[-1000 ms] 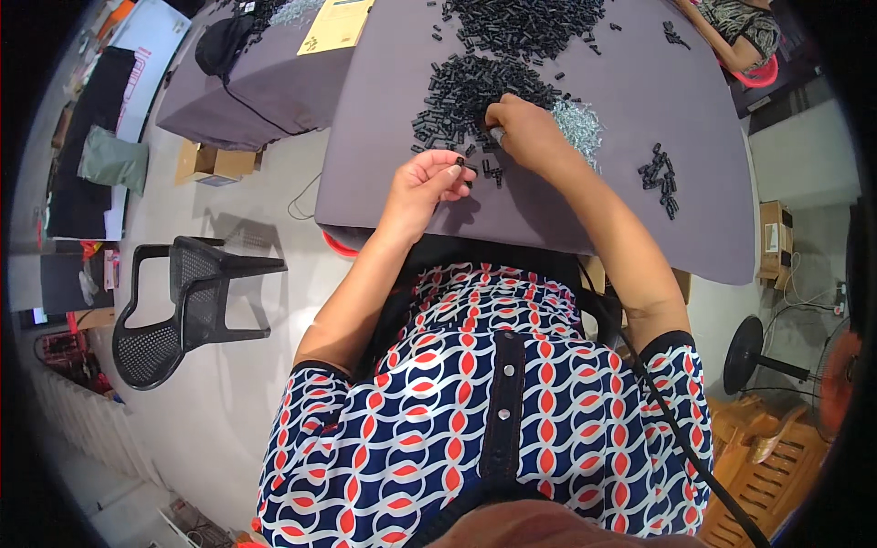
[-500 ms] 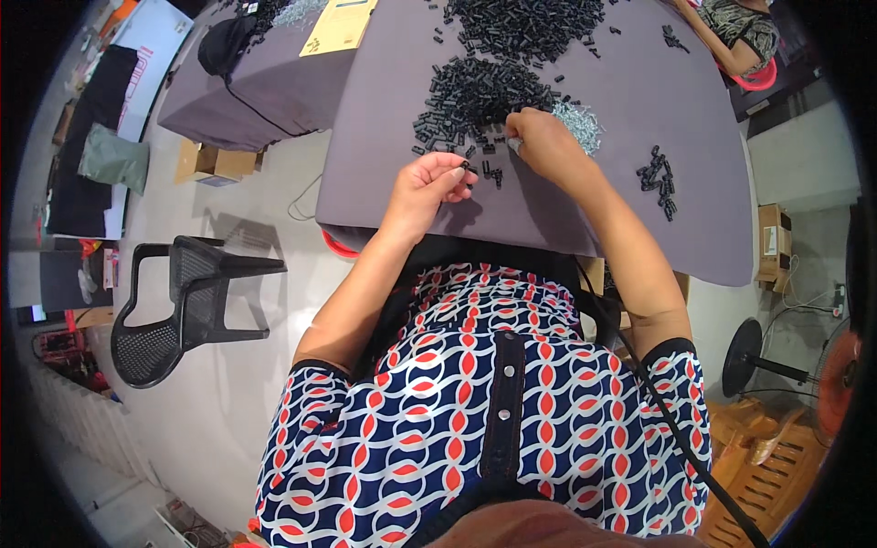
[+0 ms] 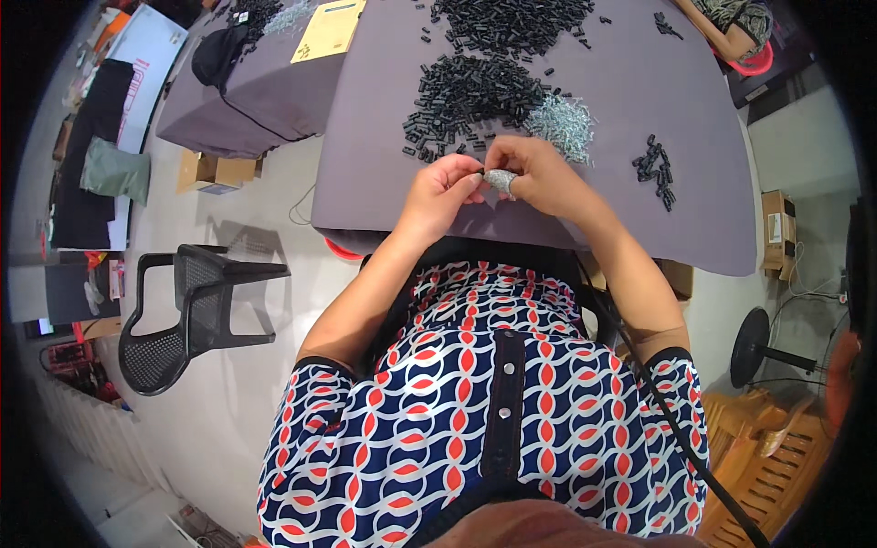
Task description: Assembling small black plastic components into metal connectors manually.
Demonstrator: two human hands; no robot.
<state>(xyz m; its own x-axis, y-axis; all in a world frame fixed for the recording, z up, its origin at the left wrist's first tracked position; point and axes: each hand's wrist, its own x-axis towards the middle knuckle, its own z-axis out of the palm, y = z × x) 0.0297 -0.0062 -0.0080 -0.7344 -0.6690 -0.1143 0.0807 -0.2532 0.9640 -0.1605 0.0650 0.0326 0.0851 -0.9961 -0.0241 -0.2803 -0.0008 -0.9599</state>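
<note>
My left hand (image 3: 437,199) is closed in a pinch on a small black plastic part (image 3: 480,171), mostly covered by the fingertips. My right hand (image 3: 545,179) meets it there, fingers bent in against the same spot; whatever it pinches is hidden. A silvery grey wrap (image 3: 500,181) covers its thumb. Just beyond the hands spreads a heap of short black plastic parts (image 3: 470,96). To its right lies a pile of small silvery screw-like pieces (image 3: 560,128).
Another black heap (image 3: 516,23) lies farther back on the grey tablecloth (image 3: 365,173). At the right is a small cluster of black parts (image 3: 654,173). A second person's arm (image 3: 722,36) rests at the far right corner. A black chair (image 3: 196,310) stands on the left.
My right hand has come back from the edge of the heap toward me and joined my left hand. The left hand stays nearly in place, still pinching the black part.
</note>
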